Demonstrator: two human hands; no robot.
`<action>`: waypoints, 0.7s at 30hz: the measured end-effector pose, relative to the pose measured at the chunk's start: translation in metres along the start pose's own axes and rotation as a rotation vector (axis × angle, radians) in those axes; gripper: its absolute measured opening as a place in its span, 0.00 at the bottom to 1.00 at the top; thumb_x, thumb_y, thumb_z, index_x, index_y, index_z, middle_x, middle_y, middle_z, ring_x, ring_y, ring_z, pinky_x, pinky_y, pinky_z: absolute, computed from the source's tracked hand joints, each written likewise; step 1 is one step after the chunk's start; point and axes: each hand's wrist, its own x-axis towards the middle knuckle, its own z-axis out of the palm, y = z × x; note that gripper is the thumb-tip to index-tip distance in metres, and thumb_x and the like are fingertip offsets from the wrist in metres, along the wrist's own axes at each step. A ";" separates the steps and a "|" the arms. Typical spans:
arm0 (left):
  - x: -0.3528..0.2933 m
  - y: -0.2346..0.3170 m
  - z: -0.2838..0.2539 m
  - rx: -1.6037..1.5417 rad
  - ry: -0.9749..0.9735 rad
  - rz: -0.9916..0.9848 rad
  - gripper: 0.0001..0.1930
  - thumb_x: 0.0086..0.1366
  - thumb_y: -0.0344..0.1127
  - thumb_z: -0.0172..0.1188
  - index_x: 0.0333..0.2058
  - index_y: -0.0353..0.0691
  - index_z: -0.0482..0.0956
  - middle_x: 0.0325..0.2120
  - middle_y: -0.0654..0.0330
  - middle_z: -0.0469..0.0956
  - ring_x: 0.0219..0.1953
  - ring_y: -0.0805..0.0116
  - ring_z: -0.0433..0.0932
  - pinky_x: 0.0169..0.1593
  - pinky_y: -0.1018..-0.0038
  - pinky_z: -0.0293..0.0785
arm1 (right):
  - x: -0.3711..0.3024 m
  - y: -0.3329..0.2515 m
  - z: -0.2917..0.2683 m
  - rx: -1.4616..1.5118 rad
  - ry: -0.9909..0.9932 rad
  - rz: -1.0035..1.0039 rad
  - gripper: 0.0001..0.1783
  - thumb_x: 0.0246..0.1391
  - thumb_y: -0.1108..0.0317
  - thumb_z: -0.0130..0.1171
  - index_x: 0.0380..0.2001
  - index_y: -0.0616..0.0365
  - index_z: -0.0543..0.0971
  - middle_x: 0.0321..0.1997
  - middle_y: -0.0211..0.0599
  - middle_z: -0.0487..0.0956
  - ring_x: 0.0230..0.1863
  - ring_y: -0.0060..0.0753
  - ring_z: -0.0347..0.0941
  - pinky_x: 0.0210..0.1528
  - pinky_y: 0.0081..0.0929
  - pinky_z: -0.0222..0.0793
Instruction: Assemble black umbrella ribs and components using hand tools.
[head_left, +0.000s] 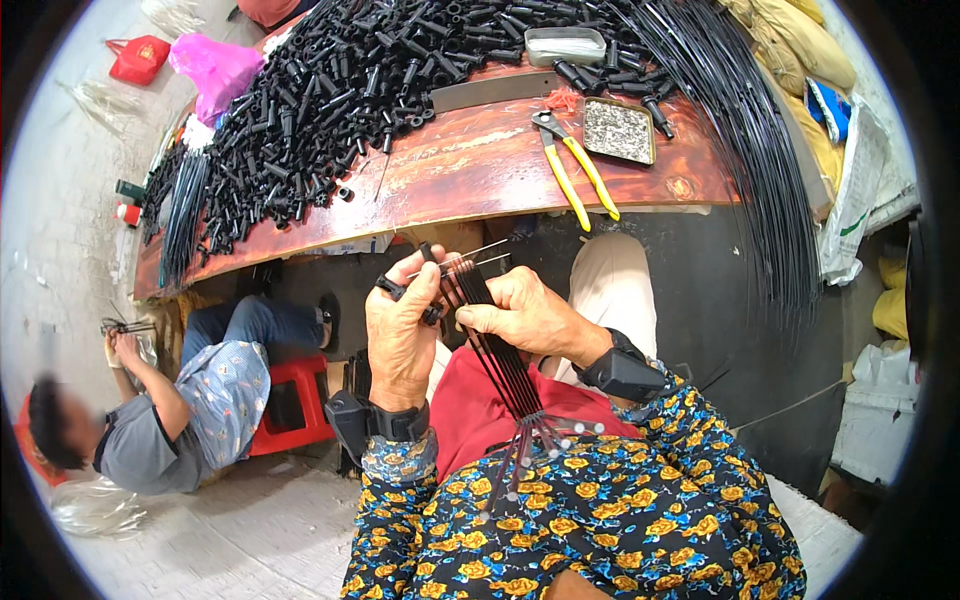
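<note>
Above my lap, my right hand (540, 312) is closed around a bunch of thin black rods (503, 372). The rods fan out below it and end in small round heads against my patterned clothing. My left hand (400, 325) is closed on small black plastic tube fittings (391, 288), its thumb and forefinger pinching one by the rods' upper ends. A few bare, thin tips stick out between the two hands. The fingers partly hide how fittings and rods meet. Both hands are in front of the table's near edge.
The wooden table (450, 170) bears a heap of black fittings (320, 110). Yellow-handled pliers (558, 182) overhang its edge, near a tray (618, 158) of small bits and a metal bar (490, 93). Long black rods (775, 180) droop off the right side. A co-worker (150, 430) sits left.
</note>
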 end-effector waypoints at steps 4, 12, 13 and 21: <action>0.001 -0.004 0.001 0.028 0.035 0.040 0.12 0.63 0.28 0.61 0.44 0.31 0.76 0.40 0.54 0.80 0.38 0.69 0.80 0.43 0.74 0.76 | -0.003 -0.005 -0.007 0.026 -0.069 0.069 0.16 0.56 0.61 0.59 0.22 0.63 0.79 0.18 0.27 0.76 0.21 0.14 0.69 0.22 0.19 0.66; 0.005 -0.007 -0.002 0.065 0.130 0.041 0.10 0.60 0.26 0.64 0.41 0.31 0.79 0.40 0.53 0.80 0.37 0.73 0.79 0.43 0.78 0.74 | 0.004 0.000 -0.007 0.099 0.068 -0.025 0.16 0.52 0.66 0.61 0.16 0.63 0.74 0.14 0.24 0.68 0.20 0.11 0.60 0.20 0.22 0.58; 0.004 -0.007 -0.002 0.068 0.136 0.056 0.11 0.60 0.26 0.64 0.41 0.31 0.79 0.40 0.53 0.81 0.37 0.73 0.79 0.43 0.77 0.74 | 0.004 -0.002 -0.007 0.062 0.104 -0.024 0.16 0.52 0.66 0.62 0.15 0.63 0.74 0.14 0.24 0.67 0.20 0.11 0.60 0.20 0.22 0.57; -0.006 -0.017 0.010 0.008 0.188 0.173 0.10 0.62 0.27 0.62 0.42 0.32 0.78 0.37 0.57 0.80 0.37 0.70 0.79 0.43 0.74 0.75 | 0.002 0.003 0.012 0.007 0.214 -0.098 0.16 0.50 0.67 0.62 0.16 0.66 0.74 0.11 0.28 0.64 0.19 0.12 0.59 0.20 0.25 0.58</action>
